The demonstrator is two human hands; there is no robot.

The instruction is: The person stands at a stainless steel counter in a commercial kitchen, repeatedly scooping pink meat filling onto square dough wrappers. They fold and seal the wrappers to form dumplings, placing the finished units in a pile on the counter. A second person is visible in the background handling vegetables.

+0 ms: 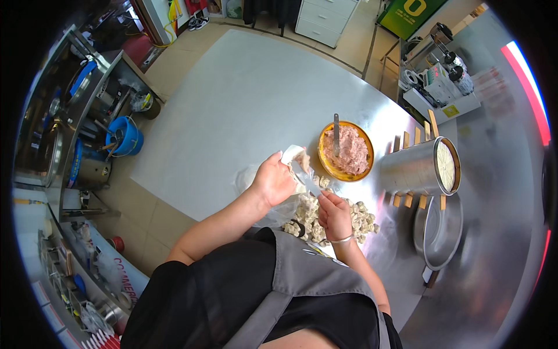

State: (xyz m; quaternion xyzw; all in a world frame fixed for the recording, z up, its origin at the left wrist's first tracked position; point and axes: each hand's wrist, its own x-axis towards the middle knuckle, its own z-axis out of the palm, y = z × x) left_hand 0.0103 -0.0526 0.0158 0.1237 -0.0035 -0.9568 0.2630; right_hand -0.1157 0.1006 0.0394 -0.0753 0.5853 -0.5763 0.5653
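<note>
My left hand (275,179) holds pale dough wrappers (293,153) with a bit of pink filling near their edge. In my right hand (335,216) is a flat metal spatula (311,186), its blade at the wrappers. Below and around my right hand lies a heap of folded wontons (361,220) on the metal table. Beyond the hands stands a yellow bowl (323,162) of pink minced meat (352,150), with another flat metal utensil (336,135) resting in it. Clear plastic (281,213) lies under and beside my left forearm.
A metal steamer cylinder (405,172) with wooden slats lies on the right of the steel table (244,87). Beside it are a steel basin (438,235) and a dark-handled tool (430,277). A scale-like machine (440,83) stands back right; a blue bucket (126,136) is at the left.
</note>
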